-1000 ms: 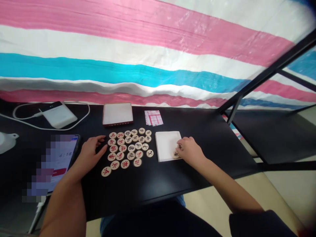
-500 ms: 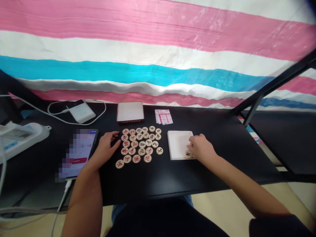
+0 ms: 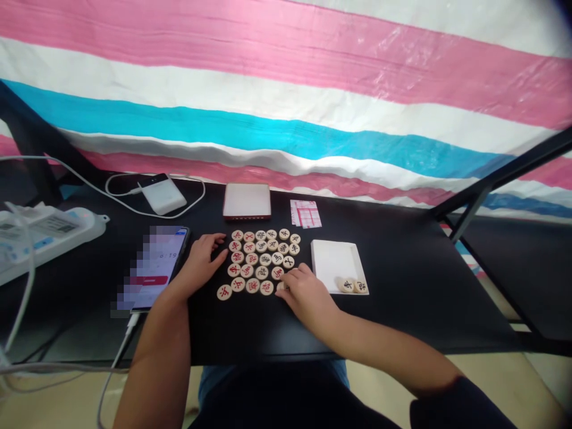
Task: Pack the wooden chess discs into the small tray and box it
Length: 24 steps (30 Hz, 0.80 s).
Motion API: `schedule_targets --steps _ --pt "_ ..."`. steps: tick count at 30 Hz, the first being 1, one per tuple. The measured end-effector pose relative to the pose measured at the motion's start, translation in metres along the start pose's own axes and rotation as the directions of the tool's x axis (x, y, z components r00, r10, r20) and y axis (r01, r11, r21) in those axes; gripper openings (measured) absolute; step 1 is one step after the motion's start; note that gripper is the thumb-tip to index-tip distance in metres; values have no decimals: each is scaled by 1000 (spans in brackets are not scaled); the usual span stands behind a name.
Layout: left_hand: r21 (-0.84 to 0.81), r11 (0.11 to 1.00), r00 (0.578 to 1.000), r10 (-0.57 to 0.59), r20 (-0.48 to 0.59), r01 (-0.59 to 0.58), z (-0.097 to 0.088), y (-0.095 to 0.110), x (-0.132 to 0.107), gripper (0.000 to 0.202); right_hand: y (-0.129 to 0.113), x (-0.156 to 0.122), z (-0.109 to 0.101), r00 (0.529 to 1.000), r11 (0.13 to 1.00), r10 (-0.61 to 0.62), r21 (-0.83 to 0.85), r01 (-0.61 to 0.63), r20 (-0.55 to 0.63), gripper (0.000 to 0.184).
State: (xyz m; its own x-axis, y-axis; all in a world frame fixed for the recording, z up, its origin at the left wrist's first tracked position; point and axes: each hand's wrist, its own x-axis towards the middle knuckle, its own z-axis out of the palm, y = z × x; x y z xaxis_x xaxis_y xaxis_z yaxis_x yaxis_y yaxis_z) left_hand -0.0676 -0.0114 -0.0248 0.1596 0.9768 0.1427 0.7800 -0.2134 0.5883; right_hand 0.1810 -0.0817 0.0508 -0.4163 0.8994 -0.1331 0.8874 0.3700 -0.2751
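on a black table [image 3: 402,262], wooden pieces [image 3: 265,259] sit face up in close, uneven rows between a person's two hands, most of the red-lettered ones to the left, most of the black-lettered ones to the right. the right hand [image 3: 310,295] reaches in from the right to the near right corner of the rows, its thumb and fingers drawn together over a partly hidden spot; whether they grasp a piece, one cannot tell. the left hand [image 3: 203,259] lies loose and holds nothing, just beside the left end of the rows, its thumb toward the red lettering. just right of the rows, a shallow white box [image 3: 333,259] holds two black-lettered pieces [image 3: 353,286] side by side in its near right corner. on the far side lie a white-lined lid [image 3: 246,201] and, to its right, pink-and-white cards [image 3: 306,214]. left of the left hand, a lit phone [image 3: 163,262] rests with a white cable [image 3: 129,328] at its near end.
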Motion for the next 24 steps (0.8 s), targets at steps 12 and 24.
schedule_targets --steps 12,24 --pt "-45 999 999 -15 -30 13 0 -2 2 43 41 23 -8 954 967 252 7 -254 -162 22" --pt "11 1000 1000 -3 7 3 0 -11 7 43 99 -45 -34 959 960 277 15 -278 61 24"
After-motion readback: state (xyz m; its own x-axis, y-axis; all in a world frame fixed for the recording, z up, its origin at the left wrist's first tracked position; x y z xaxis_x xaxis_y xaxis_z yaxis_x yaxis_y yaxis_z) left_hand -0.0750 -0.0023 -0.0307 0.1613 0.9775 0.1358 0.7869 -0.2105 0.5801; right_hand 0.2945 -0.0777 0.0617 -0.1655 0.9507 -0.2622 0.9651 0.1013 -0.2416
